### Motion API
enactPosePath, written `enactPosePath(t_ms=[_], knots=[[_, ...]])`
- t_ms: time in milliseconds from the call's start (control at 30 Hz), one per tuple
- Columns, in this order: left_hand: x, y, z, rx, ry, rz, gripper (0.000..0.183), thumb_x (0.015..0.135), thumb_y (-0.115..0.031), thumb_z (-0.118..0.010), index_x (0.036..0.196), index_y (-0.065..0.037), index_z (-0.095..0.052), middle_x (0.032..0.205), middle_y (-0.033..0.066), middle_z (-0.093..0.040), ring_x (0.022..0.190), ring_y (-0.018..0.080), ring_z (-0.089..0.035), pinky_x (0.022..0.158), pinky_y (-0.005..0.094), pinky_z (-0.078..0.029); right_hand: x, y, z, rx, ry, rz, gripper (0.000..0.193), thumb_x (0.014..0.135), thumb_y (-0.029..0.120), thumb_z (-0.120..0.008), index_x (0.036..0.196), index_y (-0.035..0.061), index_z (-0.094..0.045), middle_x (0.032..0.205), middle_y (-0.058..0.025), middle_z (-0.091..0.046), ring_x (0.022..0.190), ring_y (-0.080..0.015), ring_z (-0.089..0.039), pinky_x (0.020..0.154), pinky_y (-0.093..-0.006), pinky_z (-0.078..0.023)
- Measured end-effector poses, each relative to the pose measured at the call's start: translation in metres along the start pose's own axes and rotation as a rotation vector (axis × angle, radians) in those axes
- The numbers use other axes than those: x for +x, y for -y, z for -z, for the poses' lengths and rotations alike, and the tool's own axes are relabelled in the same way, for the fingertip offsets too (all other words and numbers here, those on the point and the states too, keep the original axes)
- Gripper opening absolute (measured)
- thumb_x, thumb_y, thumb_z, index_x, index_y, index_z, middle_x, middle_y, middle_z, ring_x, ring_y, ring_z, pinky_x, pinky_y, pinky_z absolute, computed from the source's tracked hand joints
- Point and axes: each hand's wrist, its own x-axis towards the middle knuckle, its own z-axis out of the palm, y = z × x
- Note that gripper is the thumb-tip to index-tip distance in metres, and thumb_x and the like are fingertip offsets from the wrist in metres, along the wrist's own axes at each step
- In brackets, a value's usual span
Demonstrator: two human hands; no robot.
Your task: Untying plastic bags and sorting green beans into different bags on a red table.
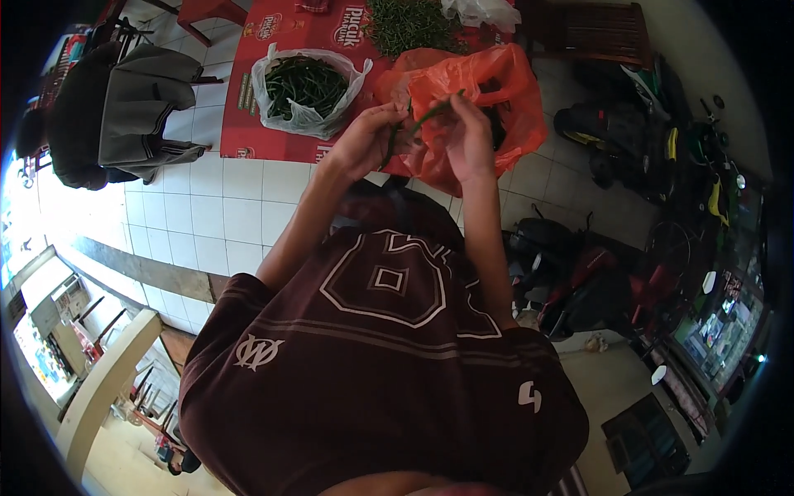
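Gripping a slim green pod (432, 112) now, near upper centre of the frame: pinching its upper end in the right hand (471, 139), pinching lower down with thumb and fingers of the left hand (362, 140). Holding it right by an orange bag (523, 99). Facing a red-covered bench (246, 136) at the top of the frame, with a white bag (321, 126) of green pods (302, 83) sitting left and thin green stalks (413, 29) lying beyond.
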Motion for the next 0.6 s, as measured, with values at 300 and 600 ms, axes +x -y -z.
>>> enactPosePath(t_ms=[300, 600], knots=[[0.024, 0.029, -0.022, 0.244, -0.151, -0.018, 0.013, 0.105, -0.015, -0.051, 0.109, -0.005, -0.057, 0.109, 0.0099, -0.066, 0.093, 0.0191, -0.066, 0.086, 0.035, -0.053, -0.021, 0.026, 0.042, -0.406, 0.268, 0.003, 0.014, 0.102, 0.017, -0.062, 0.096, 0.0047, -0.066, 0.095, -0.0065, -0.073, 0.085, -0.0077, -0.068, 0.068, -0.0221, -0.054], [0.039, 0.125, -0.015, 0.63, -0.407, -0.214, 0.029, 0.101, -0.025, -0.061, 0.109, 0.002, -0.057, 0.098, 0.0143, -0.065, 0.093, 0.0219, -0.065, 0.082, 0.0357, -0.051, -0.028, 0.008, 0.085, -0.688, 0.262, -0.157, 0.015, 0.101, 0.017, -0.066, 0.09, 0.006, -0.064, 0.079, 0.0055, -0.06, 0.07, -0.0011, -0.051, 0.062, -0.0214, -0.041]])
